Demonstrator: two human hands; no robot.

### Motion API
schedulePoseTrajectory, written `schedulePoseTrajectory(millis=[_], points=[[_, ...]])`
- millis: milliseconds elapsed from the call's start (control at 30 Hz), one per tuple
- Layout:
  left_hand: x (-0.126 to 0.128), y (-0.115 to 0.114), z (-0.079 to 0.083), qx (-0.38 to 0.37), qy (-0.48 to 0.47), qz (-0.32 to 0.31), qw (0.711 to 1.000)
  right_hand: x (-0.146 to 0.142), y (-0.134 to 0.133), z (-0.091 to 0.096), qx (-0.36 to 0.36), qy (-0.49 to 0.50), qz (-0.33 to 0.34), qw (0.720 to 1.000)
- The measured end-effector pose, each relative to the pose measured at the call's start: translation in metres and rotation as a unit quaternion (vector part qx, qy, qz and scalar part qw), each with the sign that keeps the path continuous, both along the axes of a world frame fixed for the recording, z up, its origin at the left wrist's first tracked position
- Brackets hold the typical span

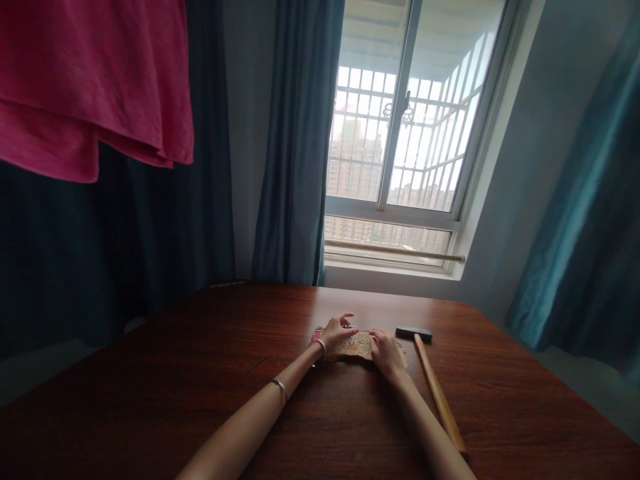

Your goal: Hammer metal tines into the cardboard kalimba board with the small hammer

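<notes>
A small flat tan piece with a dotted pattern (357, 345) lies on the dark wooden table (200, 373). My left hand (338, 331) rests on its left end, fingers curled down onto its far edge. My right hand (386, 353) lies on its right end, fingers bent and pressed on it. A hammer lies just right of my right hand, its black head (413, 333) away from me and its long wooden handle (439, 395) running toward me beside my right forearm.
A window (400, 140) with a metal grille stands beyond the table's far edge. Blue curtains hang at left (295, 140) and right (585, 220). A pink cloth (95, 80) hangs at the top left.
</notes>
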State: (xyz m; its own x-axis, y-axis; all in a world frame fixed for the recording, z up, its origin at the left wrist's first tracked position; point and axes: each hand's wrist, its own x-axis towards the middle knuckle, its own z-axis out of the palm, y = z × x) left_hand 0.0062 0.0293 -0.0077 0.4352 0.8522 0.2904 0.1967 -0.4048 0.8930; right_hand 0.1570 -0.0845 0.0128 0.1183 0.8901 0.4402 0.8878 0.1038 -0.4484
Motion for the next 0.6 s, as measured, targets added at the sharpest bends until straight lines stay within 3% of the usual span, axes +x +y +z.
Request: schedulePoseTrajectory(millis=[200, 367, 500, 600], points=[[-0.003, -0.005, 0.013, -0.019, -0.101, 0.016, 0.995, 0.003, 0.002, -0.015, 0.013, 0.003, 0.007, 1.000], [-0.022, 0.002, 0.052, -0.006, -0.121, 0.066, 0.990, 0.003, 0.003, -0.021, 0.019, -0.006, 0.006, 1.000], [-0.058, 0.002, 0.081, -0.022, -0.031, 0.068, 0.997, 0.003, 0.001, -0.021, 0.018, -0.015, -0.001, 1.000], [-0.098, -0.005, 0.086, 0.001, 0.129, 0.058, 0.990, 0.001, -0.001, -0.019, 0.008, -0.016, -0.006, 1.000]])
